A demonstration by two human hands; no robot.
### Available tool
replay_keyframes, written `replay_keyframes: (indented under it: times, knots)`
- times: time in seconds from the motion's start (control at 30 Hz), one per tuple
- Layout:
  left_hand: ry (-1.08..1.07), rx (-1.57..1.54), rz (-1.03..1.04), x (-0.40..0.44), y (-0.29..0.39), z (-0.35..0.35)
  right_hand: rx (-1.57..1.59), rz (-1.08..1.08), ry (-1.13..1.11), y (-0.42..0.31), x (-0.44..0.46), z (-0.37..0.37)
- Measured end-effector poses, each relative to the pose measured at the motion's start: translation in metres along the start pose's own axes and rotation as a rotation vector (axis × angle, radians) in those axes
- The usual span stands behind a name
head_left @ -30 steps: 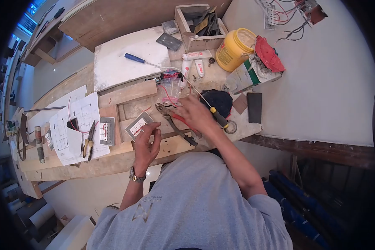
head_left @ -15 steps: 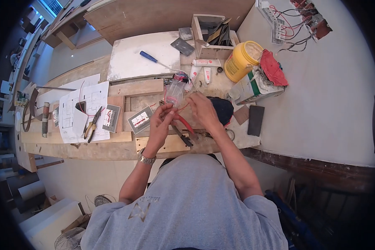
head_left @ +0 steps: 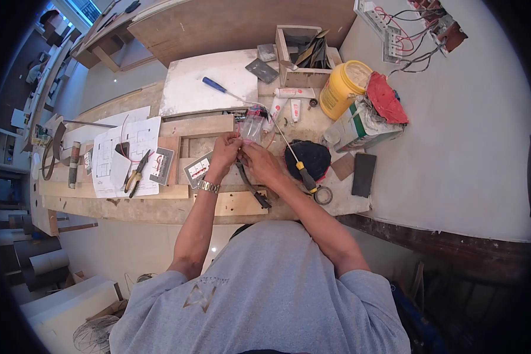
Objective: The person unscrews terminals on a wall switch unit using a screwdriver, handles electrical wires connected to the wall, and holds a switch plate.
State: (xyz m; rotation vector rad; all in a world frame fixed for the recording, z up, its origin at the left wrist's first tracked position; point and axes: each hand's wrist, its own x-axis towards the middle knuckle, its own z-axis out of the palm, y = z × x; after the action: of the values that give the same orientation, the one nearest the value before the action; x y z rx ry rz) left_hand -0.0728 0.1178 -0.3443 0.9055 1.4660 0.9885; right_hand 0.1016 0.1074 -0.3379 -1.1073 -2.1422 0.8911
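My left hand [head_left: 224, 154] and my right hand [head_left: 261, 163] meet over the workbench, fingertips pinched together on a thin red wire [head_left: 271, 140]. Part of the wire curves out beyond my right hand; the pinched end is mostly hidden. Below my hands lies a tool with a dark handle [head_left: 253, 187], its other parts covered by my right hand. A clear plastic bag [head_left: 252, 126] lies just beyond my fingers. Left of my left wrist is a socket plate [head_left: 198, 169]. A yellow-and-black-handled screwdriver [head_left: 305, 176] rests to the right against a dark cap [head_left: 312, 154].
Pliers [head_left: 137, 174] and another socket plate [head_left: 161, 165] lie on a printed plan [head_left: 103, 168]. A blue screwdriver [head_left: 214, 84] rests on a white board [head_left: 183, 76]. At right stand a yellow tub [head_left: 334, 91] and a tin [head_left: 360, 131]. Wired sockets [head_left: 390, 44] hang at the wall.
My right hand has moved left and down to meet my left hand, covering the red tool handle seen between them before. The yellow-and-black screwdriver handle now shows.
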Motion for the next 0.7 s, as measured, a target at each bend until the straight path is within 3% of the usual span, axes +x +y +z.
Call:
replay_keyframes:
  times: [0.17, 0.23, 0.37, 0.4, 0.43, 0.53, 0.63, 0.7]
  knots:
    - [-0.074, -0.154, 0.211, -0.024, 0.025, 0.014, 0.172, 0.034, 0.077, -0.011, -0.001, -0.028]
    - [0.005, 0.101, 0.418, -0.051, 0.044, 0.021, 0.243, -0.009, 0.097, -0.022, -0.01, -0.05]
    - [0.038, 0.164, 0.536, -0.102, 0.076, 0.042, 0.388, -0.034, 0.193, -0.041, -0.028, -0.077]
    - [0.065, 0.247, 0.549, -0.109, 0.078, 0.044, 0.563, 0.02, 0.215, -0.04, -0.031, -0.079]
    - [0.055, 0.25, 0.549, -0.115, 0.082, 0.045, 0.74, 0.077, 0.24, -0.04, -0.033, -0.08]
    - [0.04, 0.24, 0.531, -0.133, 0.101, 0.048, 0.889, 0.271, 0.337, -0.075, -0.019, -0.108]
    - [-0.077, 0.328, 0.387, -0.147, 0.11, 0.041, 0.723, 0.214, 0.242, -0.06, -0.009, -0.108]
    - [-0.151, 0.027, 0.27, -0.15, 0.11, 0.043, 0.759, 0.228, 0.196, -0.06, -0.014, -0.109]
